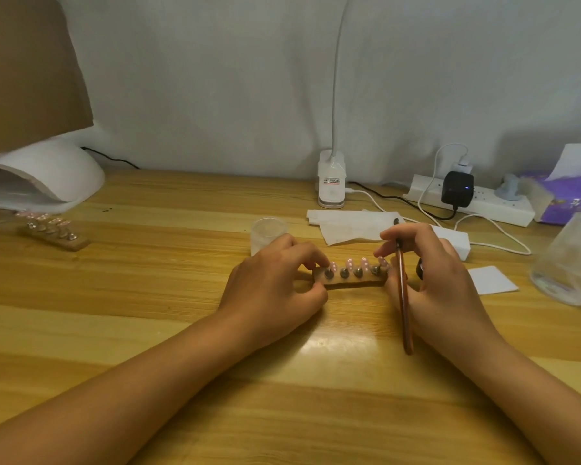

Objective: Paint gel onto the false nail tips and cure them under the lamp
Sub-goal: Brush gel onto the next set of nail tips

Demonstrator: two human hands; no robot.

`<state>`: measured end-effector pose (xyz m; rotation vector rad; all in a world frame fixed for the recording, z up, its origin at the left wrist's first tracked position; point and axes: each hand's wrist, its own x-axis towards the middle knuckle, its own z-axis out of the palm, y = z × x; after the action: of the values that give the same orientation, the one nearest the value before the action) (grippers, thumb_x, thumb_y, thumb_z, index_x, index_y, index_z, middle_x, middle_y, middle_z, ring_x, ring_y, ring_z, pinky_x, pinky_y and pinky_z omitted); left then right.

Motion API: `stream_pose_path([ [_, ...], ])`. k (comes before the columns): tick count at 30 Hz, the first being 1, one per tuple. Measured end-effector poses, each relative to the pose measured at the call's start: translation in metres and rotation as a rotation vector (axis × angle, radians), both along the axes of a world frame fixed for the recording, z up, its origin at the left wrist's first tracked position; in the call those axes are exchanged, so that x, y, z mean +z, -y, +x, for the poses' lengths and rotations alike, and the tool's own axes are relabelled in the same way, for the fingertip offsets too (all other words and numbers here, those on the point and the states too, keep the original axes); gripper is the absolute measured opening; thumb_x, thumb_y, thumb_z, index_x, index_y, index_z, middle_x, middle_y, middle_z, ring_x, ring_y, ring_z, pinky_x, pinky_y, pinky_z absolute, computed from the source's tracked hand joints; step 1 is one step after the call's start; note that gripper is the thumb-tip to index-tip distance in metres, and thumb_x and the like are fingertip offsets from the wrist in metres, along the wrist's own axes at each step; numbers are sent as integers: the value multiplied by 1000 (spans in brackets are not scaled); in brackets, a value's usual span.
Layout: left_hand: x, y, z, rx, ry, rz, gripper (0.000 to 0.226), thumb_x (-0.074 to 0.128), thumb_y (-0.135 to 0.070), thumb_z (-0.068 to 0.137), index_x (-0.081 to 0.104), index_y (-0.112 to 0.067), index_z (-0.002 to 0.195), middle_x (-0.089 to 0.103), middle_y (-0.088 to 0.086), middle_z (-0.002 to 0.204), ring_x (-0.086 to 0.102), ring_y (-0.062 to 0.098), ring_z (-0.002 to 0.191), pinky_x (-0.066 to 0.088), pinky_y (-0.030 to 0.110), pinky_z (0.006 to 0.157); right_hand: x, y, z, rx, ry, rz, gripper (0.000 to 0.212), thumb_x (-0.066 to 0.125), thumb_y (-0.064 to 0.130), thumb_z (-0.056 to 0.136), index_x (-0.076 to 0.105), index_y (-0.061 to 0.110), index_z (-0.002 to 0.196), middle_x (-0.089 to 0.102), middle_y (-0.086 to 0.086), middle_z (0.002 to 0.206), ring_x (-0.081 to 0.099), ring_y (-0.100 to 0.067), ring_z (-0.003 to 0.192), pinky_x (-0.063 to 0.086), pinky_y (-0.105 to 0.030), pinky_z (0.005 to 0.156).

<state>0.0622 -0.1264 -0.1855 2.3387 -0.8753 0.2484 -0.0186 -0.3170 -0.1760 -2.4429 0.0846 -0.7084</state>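
The left hand pinches one end of the wooden holder; the right hand, gripping a brush, touches the other, so its pink nail tips run crosswise between them. The curing lamp sits well beyond the left hand, the nearer one

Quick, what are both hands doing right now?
Left hand: pinches the left end of the wooden holder.
Right hand: holds the brush.

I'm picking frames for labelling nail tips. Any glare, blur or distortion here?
Head view: glare patch on the table between the forearms; bright specks on the nail tips mask their surface; the wide lens curves the table's planks; left hand on the holder and right hand with the brush are sharp.
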Motion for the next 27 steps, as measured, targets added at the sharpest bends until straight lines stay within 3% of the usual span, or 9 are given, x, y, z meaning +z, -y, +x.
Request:
stream_pose_path([
  [9, -1, 0, 2, 5, 8, 16, 20, 63, -40, 88, 63, -45, 108, 53, -22, 99, 46, -8, 67, 29, 13, 59, 0, 1, 1, 13, -4, 60, 44, 69, 2, 85, 48, 28, 114, 62, 10, 102, 55, -13, 107, 44, -26, 86],
  [14, -1, 0, 2, 1, 10, 22, 20, 62, -39, 90, 62, -45, 109, 51, -23, 100, 45, -9, 68, 27, 12, 59, -2, 4, 3, -15, -33, 86, 46, 70, 7, 84, 45, 30, 114, 60, 16, 101, 56, -5, 100, 41, -10, 70],
  [22, -1, 1, 1, 12, 14, 55, 22, 59, -39, 92, 62, -42, 113, 51, -22, 102, 45, -7, 69, 26, 12, 60, -5, 8, 4, -73, -53, 111, 36, 68, 11, 87, 46, 25, 111, 56, 20, 90, 55, 6, 86, 42, -20, 75],
  [27, -2, 0, 0, 43, 11, 70, 23, 58, -40, 92, 62, -39, 114, 57, -18, 109, 46, 3, 75, 41, 26, 70, -5, 8, 3, -99, -47, 69, 34, 69, 13, 87, 46, 26, 109, 56, 20, 88, 54, 6, 83, 44, -20, 71],
])
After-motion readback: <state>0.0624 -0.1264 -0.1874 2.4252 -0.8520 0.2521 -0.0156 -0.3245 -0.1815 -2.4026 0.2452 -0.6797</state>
